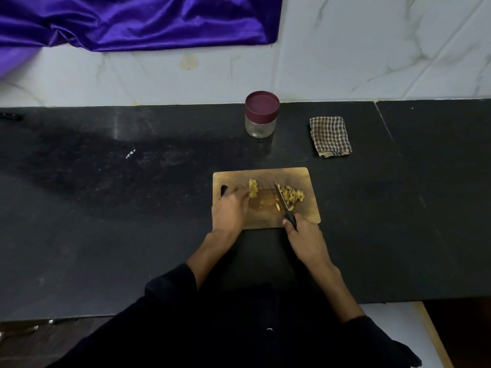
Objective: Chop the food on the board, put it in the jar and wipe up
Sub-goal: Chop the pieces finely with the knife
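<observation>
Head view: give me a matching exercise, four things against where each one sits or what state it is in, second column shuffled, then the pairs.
Things:
1. jar
2. cloth
3. knife
4. chopped pile

Places or states:
A. folded, right of the jar
B. on the board, right of the blade
C. lid on, behind the board
D. gripped by the right hand

Pairs: 1-C, 2-A, 3-D, 4-B

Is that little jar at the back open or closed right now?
Closed. The jar stands upright with its maroon lid on top, and the glass below looks empty.
</observation>
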